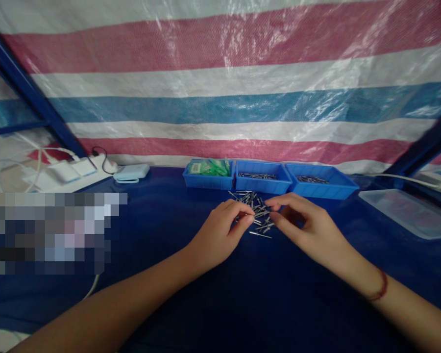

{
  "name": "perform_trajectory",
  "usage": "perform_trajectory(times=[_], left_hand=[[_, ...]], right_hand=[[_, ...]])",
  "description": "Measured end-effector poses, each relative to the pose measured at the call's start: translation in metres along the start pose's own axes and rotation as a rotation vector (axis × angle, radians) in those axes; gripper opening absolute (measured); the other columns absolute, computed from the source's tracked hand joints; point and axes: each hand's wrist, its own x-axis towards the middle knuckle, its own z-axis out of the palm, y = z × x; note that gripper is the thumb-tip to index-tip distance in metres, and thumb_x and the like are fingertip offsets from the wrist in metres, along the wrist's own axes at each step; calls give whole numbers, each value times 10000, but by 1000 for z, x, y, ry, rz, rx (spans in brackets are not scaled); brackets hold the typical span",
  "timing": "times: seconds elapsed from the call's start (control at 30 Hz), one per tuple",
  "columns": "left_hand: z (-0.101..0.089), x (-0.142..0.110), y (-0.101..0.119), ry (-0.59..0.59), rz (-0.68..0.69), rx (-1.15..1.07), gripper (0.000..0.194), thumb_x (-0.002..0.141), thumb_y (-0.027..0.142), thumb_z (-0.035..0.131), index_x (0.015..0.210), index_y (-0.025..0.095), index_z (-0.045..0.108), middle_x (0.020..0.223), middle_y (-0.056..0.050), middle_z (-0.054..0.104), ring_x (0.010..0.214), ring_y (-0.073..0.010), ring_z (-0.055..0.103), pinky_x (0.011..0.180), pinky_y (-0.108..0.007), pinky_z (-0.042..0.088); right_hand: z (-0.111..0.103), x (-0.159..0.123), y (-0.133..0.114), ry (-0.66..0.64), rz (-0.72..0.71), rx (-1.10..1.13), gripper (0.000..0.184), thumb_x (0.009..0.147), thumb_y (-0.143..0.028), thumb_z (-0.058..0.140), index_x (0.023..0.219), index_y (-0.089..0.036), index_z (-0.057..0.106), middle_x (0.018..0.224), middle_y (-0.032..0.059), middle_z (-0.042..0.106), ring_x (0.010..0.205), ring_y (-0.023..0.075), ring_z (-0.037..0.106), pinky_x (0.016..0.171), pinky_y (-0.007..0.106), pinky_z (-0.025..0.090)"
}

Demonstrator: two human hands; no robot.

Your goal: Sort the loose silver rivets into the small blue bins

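Observation:
Thin silver pins that look like blind rivets (pixel 261 213) lie in a loose pile on the dark blue tabletop. My left hand (pixel 224 229) is at the pile's left side, thumb and forefinger pinched on what looks like one rivet; part of it is hidden by the fingertips. On the right side of the pile, my right hand (pixel 308 220) has its thumb and forefinger apart, with nothing visible between them. One single rivet (pixel 260 235) lies a little in front of the pile.
Behind the pile stand three blue bins: one with green packets (pixel 209 167), a middle bin (pixel 263 185) and a right bin (pixel 325 190), both with metal pins. A clear plastic lid (pixel 407 213) lies right. A power strip (pixel 73 174) and light-blue case (pixel 131 172) are left.

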Motion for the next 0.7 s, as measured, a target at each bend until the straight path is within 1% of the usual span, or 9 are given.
perform_trajectory(times=[0.13,0.23,0.4,0.53,0.63,0.7], left_hand=[[4,-1,3,1,-21,-123,109,888,236,491,926,193,584,867,-4,630,766,-137,563,742,-270,433],[5,-2,3,-16,-27,-155,117,890,249,486,926,197,585,873,-3,634,761,-136,558,742,-271,435],[5,-3,3,-30,-13,-173,129,896,261,478,927,196,584,869,-7,627,772,-136,555,744,-273,434],[5,-3,5,-44,3,-179,146,893,274,486,934,190,598,857,-17,608,782,-140,556,707,-266,436],[5,-3,5,-47,26,-181,139,887,269,498,891,183,608,851,-23,594,790,-140,557,719,-271,444],[6,-3,4,-24,36,-176,119,876,257,518,879,182,611,905,-35,576,832,-142,556,746,-276,450]], right_hand=[[5,-4,-8,-41,8,183,139,817,-321,586,876,-211,647,865,51,655,737,165,619,584,280,496],[7,-6,-10,-58,28,250,128,820,-322,592,834,-210,652,846,50,665,762,176,625,624,298,509],[7,-6,-11,-43,31,262,127,818,-327,597,819,-213,650,819,43,657,733,168,614,613,291,499],[7,-8,-12,-31,20,234,118,823,-323,592,813,-215,639,791,36,641,707,161,600,585,279,478],[6,-8,-14,-31,-19,196,99,831,-298,584,808,-214,631,773,31,624,695,155,587,580,276,462],[6,-9,-14,-35,-51,173,83,835,-274,578,810,-212,628,761,27,611,683,148,575,577,274,451]])
